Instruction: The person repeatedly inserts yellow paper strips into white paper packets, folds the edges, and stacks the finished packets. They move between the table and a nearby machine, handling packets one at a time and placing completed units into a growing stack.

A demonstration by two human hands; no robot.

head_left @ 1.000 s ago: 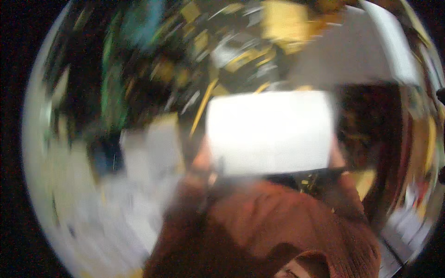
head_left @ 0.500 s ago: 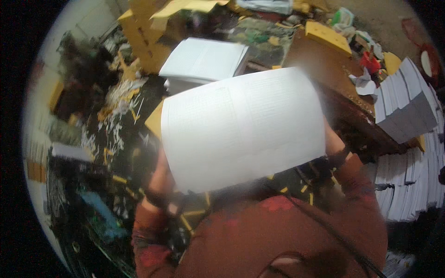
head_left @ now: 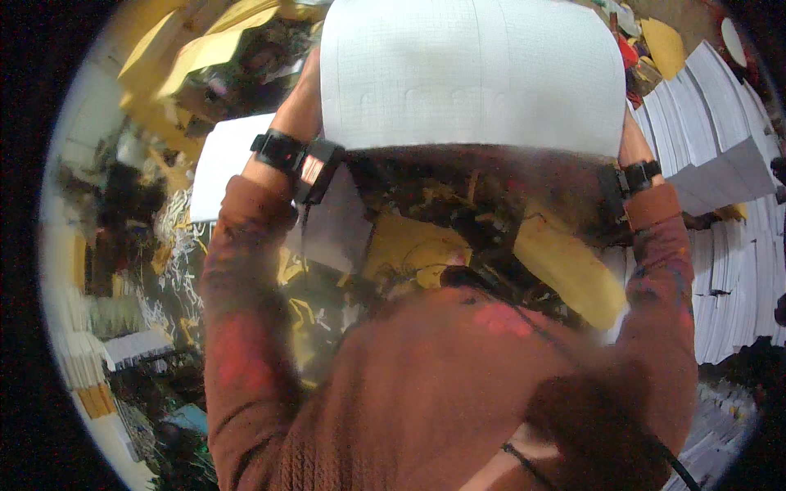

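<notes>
Left hand (head_left: 313, 72) and right hand (head_left: 631, 135) grip printed paper (head_left: 471, 78) at opposite sides, now carried farther from the torso (head_left: 417, 376); paper stacks (head_left: 696, 119) stand right of the right hand.

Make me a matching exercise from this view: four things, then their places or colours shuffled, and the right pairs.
1. Wide white paper
2. Knit sweater
3. Thin white strips
4. Tall paper stack

A. Far right of the picture
B. Between left hand and right hand
C. Brown with reddish patches
D. Left part of the picture

Pairs: 1-B, 2-C, 3-D, 4-A
</notes>
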